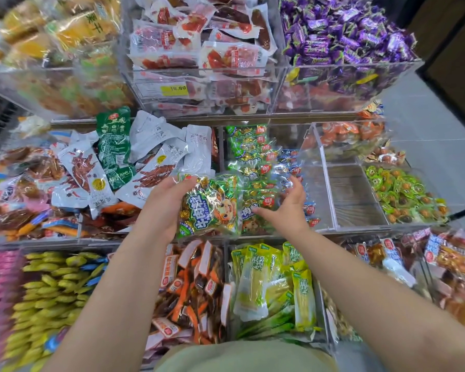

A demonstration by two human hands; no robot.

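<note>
Gripping green snack bag [210, 208] in left hand [161, 204], right hand [287, 208] open, fingers spread

Left grip [163, 208] curled, holding; right grip [287, 208] fingers spread

We note purple wrapped sweets [344, 28] heaped in the top right clear bin. Red meat packs [199, 44] fill the bin beside them, above a yellow price tag [174, 90] reading 19.80. At middle left, white pouches [156, 140] surround 1 dark green pack [115, 146]. Lowest row: yellow sweets [51, 291], orange-labelled packs [191, 285], pale green pouches [274, 285].
</note>
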